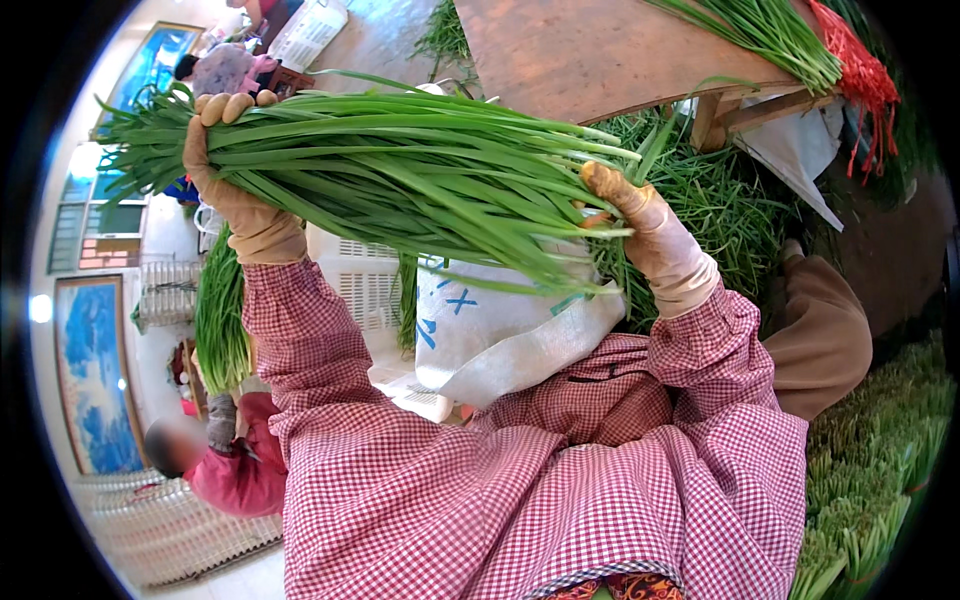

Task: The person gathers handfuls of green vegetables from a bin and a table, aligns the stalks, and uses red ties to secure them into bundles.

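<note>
A large bunch of garlic chives [400,170], long flat green leaves with pale stem ends, is lifted crosswise in front of me. My left hand [222,165], in a beige glove, curls around the leafy end at the left, fingers over the top. At the right, my right hand [650,230], in a pale glove with browned fingertips, grips the stem ends; some of its fingers are hidden behind the stalks. Below the bunch, a white woven sack [500,325] with blue marks lies over my lap.
A wooden table [600,50] at the far right bears more chives [765,40] and red ties [860,80]. Loose greens [720,200] are heaped under it. Bundled chives [870,500] stand at the right. At the left, a person in red [240,460] holds another bunch [222,320].
</note>
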Demonstrator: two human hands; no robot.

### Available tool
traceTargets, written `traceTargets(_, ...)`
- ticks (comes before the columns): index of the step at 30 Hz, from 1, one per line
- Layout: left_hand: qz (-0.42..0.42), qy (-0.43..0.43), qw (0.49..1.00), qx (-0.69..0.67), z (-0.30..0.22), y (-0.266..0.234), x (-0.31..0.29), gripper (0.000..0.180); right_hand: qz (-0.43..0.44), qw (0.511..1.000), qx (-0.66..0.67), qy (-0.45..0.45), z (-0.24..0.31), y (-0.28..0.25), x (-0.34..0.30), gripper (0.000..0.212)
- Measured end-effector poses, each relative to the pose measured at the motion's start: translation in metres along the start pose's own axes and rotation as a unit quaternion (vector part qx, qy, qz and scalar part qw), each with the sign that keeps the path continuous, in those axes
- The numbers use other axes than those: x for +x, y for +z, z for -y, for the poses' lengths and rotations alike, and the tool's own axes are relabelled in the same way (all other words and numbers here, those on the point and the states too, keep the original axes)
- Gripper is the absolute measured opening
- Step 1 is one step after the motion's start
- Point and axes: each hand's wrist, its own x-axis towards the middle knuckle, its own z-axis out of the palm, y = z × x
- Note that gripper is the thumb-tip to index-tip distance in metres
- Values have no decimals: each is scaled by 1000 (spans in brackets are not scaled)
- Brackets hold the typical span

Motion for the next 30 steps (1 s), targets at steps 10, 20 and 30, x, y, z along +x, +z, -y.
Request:
traceTargets(10, 1, -23, 1000, -7, 9, -7, 8, 14, 147, 981, 126, 31, -9, -15, -16, 48)
traceTargets(20, -43, -29, 997, 48, -5, 17, 10, 11, 26, 993, -48, 100, 7, 4, -22, 49)
traceTargets(30, -17, -73, 994, 79, -27, 18, 24, 19, 62, 995, -52, 57, 21, -17, 1, 37)
